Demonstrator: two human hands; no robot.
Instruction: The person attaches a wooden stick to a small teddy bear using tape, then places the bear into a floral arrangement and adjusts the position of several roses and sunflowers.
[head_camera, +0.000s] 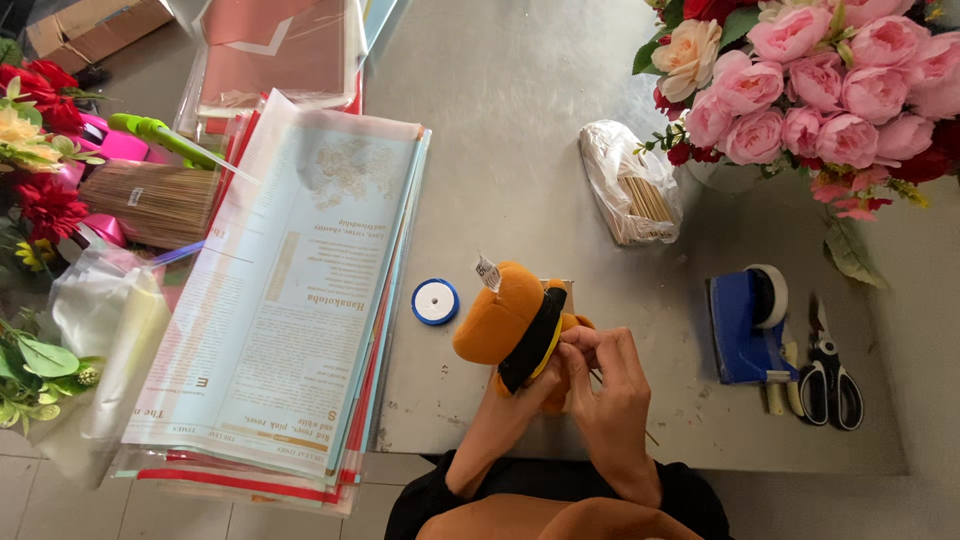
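Hands: left hand (522, 392) and right hand (603, 372) both pinch one orange plush toy with black band (510, 322).
Edge: toy sits near the grey table (520, 120) front edge.
Room: open table surface beyond, between one blue tape roll (435, 301) and one blue tape dispenser (748, 325).

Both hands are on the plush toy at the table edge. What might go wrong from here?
The thin stick under the right hand may snap or prick a finger; its tip is hidden. The plush toy, propped by the left hand, sits near the table edge and may fall. An elbow may knock the paper stack overhanging that edge.
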